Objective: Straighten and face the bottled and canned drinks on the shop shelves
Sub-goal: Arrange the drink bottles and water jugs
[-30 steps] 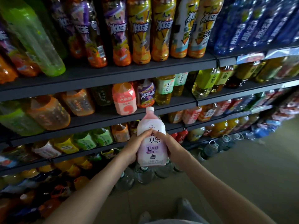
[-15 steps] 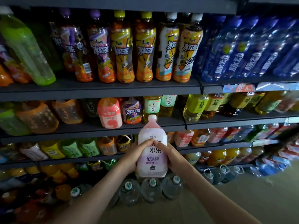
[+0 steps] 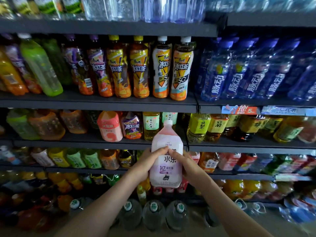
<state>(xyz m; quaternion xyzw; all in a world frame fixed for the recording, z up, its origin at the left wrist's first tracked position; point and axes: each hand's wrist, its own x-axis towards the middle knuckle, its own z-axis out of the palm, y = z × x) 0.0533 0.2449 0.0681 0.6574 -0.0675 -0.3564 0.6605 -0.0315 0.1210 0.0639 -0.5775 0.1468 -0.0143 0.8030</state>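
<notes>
The left hand (image 3: 147,163) and right hand (image 3: 188,166) have lifted the pink bottle (image 3: 165,161). Its cap, earlier level with the shelf edge (image 3: 82,143), now stands above that edge (its base further above the water jugs (image 3: 153,214)).

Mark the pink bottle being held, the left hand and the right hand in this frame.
pink bottle (image 3: 166,174): head view, on the lower label below the thumbs.
left hand (image 3: 147,162): head view, on the back of the hand.
right hand (image 3: 189,166): head view, on the back of the hand.
</notes>
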